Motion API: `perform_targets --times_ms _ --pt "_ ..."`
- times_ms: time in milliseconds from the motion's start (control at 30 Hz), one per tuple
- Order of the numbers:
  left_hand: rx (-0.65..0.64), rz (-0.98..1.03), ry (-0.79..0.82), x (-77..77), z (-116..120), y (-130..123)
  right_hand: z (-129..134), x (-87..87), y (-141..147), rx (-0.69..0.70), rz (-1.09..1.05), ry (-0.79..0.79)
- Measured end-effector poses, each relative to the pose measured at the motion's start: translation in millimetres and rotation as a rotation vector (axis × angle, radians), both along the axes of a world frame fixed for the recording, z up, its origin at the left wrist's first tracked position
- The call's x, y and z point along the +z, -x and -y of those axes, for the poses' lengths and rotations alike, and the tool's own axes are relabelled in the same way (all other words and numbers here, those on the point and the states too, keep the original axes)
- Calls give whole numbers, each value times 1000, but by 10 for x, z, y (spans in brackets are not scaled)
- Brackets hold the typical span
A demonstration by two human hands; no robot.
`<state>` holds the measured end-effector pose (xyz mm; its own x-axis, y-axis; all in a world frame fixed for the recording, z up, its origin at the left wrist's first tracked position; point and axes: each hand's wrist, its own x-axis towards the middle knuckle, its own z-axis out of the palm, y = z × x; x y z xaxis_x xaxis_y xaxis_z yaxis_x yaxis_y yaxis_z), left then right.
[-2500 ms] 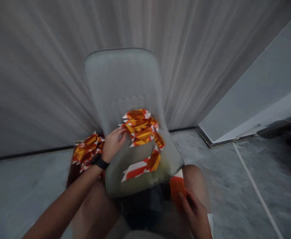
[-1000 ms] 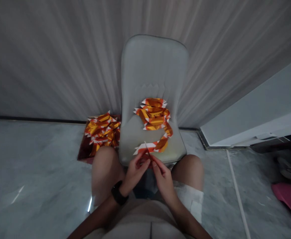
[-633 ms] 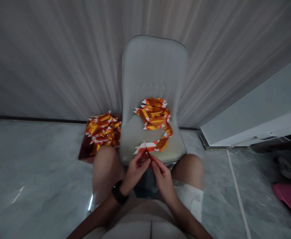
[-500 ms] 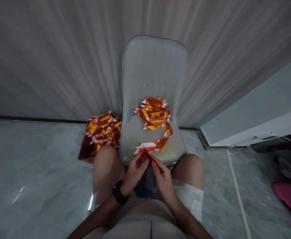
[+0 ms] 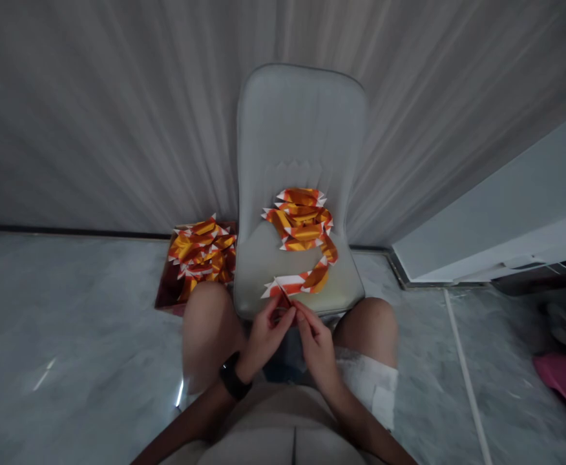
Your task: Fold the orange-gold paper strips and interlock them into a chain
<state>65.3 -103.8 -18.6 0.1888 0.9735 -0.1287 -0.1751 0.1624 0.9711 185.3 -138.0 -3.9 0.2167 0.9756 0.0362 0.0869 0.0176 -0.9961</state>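
Foil paper chain (image 5: 303,223) lies coiled on a grey padded chair (image 5: 297,123) at the centre of the frame. Its red-and-white end sits just above the left hand (image 5: 266,339) and right hand (image 5: 316,349), both pinching a thin red sliver (image 5: 285,294).

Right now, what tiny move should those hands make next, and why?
Probably slide the thin folded strip into the end of the paper chain, because the left hand and right hand pinch it right at that end, on the chair seat.

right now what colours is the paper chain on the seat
Paper chain: orange, gold and white; head view.
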Motion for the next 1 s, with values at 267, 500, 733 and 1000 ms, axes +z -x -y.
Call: perform_targets --times_ms 267,500,733,1000 --pt "38 6 38 -94 24 27 4 -57 -2 -37 -35 67" --pt "122 -73 81 -243 108 45 11 -149 7 -25 51 49" --pt "-172 -448 -118 -75 -4 231 -73 -206 -193 38 122 161" --pt "-405 -529 -215 148 -287 368 -185 -166 -433 130 27 243"
